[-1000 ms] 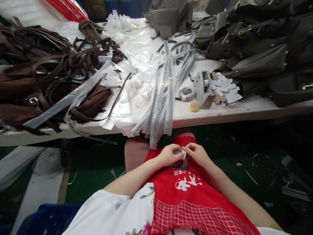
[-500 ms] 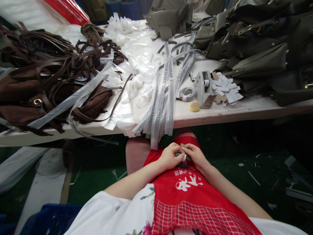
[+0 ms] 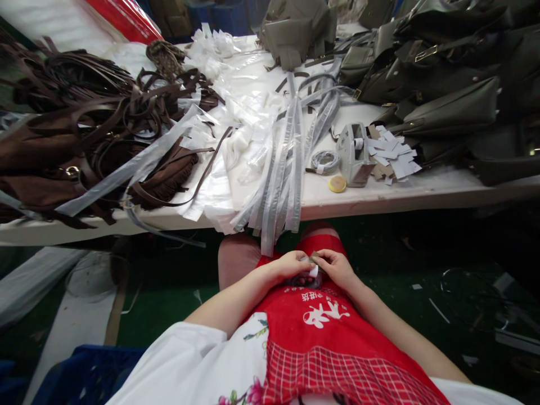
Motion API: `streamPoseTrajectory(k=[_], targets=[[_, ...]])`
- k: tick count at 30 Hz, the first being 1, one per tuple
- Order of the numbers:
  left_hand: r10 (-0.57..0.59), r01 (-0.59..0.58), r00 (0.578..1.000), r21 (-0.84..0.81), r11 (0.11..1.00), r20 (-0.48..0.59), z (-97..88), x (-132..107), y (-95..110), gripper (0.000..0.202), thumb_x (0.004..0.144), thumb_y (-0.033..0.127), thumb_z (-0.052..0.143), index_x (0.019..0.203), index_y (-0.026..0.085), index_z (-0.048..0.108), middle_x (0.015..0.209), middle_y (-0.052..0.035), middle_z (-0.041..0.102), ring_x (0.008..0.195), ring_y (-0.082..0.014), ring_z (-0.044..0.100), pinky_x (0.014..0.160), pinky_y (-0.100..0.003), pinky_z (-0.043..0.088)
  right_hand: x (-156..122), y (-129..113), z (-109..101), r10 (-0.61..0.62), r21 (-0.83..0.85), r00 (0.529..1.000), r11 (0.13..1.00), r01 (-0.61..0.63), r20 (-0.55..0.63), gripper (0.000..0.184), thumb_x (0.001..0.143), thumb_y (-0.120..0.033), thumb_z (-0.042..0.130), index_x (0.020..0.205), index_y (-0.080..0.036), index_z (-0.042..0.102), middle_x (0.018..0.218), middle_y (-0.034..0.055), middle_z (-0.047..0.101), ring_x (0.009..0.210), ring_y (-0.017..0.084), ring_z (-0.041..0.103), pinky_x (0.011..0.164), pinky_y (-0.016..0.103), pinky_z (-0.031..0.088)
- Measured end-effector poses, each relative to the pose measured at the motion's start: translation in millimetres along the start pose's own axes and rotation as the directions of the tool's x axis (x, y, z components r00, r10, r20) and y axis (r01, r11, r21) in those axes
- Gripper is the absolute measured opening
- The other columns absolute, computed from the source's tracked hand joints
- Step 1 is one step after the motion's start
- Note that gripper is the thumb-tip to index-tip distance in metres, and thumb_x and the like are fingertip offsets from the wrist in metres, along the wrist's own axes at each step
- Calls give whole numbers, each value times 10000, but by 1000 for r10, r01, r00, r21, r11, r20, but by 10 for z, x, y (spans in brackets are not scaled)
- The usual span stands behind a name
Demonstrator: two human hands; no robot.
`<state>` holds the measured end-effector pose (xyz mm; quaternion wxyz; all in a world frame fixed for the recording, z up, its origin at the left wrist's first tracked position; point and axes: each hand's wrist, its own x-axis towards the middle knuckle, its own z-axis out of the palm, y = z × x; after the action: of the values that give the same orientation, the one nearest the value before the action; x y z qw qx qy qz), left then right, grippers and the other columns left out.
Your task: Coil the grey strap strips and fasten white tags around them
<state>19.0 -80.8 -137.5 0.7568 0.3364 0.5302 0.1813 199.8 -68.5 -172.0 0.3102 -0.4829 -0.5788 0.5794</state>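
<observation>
Over the red apron (image 3: 320,337) on my lap, both hands work close together. My left hand (image 3: 291,265) is closed around a small dark-grey coiled strap (image 3: 312,281), which appears wrapped in clear plastic. A white paper piece (image 3: 314,271) shows at the coil, below my left fingers. My right hand (image 3: 337,266) pinches an olive-brown strap end (image 3: 314,256) beside the left fingertips. The fingers hide much of the coil. On the table in front lies a similar coil (image 3: 325,162) with a white paper band.
Plastic-wrapped straps (image 3: 280,185) hang over the table edge (image 3: 379,197). Near them stand a grey tape dispenser (image 3: 353,154), a yellow round object (image 3: 337,184) and white paper slips (image 3: 394,152). Brown fringed bags (image 3: 37,146) lie left, olive bags (image 3: 455,107) right. A blue crate (image 3: 88,371) stands lower left.
My left hand has turned a little lower around the coil, showing more of it beneath. The right hand still pinches the strap end. The view has shifted slightly.
</observation>
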Motion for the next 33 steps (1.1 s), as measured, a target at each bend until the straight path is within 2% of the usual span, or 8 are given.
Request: streamPoseTrajectory(k=[5,11,14,18,22,29,31,33], targets=[[-54,60,998,-148,987,41,-85,85,-37,134,714,231,652,787,138,589,617,-54,663,498,-131,598,428,-182,413,-74,-134,-17,-111,-160,994,981,110,7,164,850,-349,630,853,-232,745,878,58,755,841,244,685,806,367,519],[-121,137,990,-283,949,71,-212,146,-107,127,703,211,623,770,105,642,610,-80,672,469,-116,562,425,-177,408,-141,-240,-46,-226,-421,945,853,309,236,280,956,-307,491,1113,-262,719,1111,59,736,1011,251,681,943,411,520],[-148,169,985,-330,929,89,-236,166,-125,155,727,216,576,748,85,655,613,-91,671,456,-106,540,428,-178,411,-152,-282,-57,-234,-476,929,807,351,287,304,963,-296,487,1184,-273,694,1177,66,713,1075,262,656,995,441,500],[-150,176,984,-370,912,99,-230,165,-108,185,757,242,546,714,94,647,609,-94,670,458,-110,528,416,-181,405,-154,-315,-56,-245,-515,924,773,369,294,326,969,-282,479,1233,-271,670,1212,78,695,1105,269,638,1013,458,491],[-96,110,994,-384,917,56,-225,118,-64,122,709,199,598,747,96,651,597,-75,667,466,-115,551,419,-173,402,-140,-315,-45,-257,-549,916,739,392,308,338,982,-284,464,1264,-257,649,1232,92,681,1120,272,627,1010,455,494],[-62,55,998,-405,913,-6,-238,109,-43,132,648,156,599,754,90,645,591,-68,650,486,-124,576,420,-167,394,-79,-325,11,-283,-430,914,815,389,289,315,947,-278,519,1229,-260,657,1185,78,692,1095,256,634,966,424,520],[-58,42,998,-408,912,-26,-237,116,-51,132,648,163,600,752,92,641,593,-74,653,482,-127,577,417,-169,389,16,-386,-60,-300,-415,923,828,377,240,272,939,-299,541,1166,-262,687,1133,74,714,1051,257,653,940,420,530],[-58,37,998,-404,914,-40,-232,108,-58,124,651,187,607,734,98,630,579,-77,647,457,-125,561,413,-174,385,197,-492,-238,-358,-452,928,813,366,108,246,933,-331,555,1112,-257,706,1103,79,727,1028,266,662,942,429,521]])
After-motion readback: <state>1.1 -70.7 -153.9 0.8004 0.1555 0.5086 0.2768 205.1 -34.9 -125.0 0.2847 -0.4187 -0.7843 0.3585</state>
